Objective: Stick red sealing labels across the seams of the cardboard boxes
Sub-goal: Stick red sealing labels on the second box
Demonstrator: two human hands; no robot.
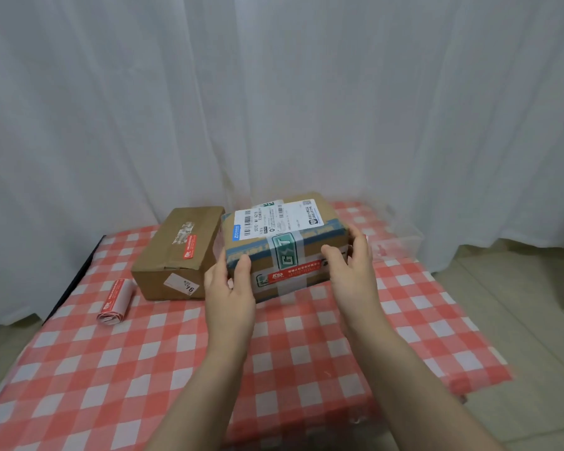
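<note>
On the tabletop [144, 369] a label roll [116, 301] lies left. The left hand [230, 284] and right hand [349, 271] grip a taped box [284, 236] by its ends, fingers [358, 245] curled round it, a red label [293, 273] across its front seam. Behind-left sits a second box [179, 252]

Plain box [176, 252] and taped box [284, 242] block the far end; the near tablecloth [137, 369] gives open passage.

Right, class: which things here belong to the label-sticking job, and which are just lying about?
Job:
taped box, gripped by the left hand and right hand
front label on it
plain box
top label on it
label roll

Lying about:
clear plastic tub
checked tablecloth
white curtain
</note>
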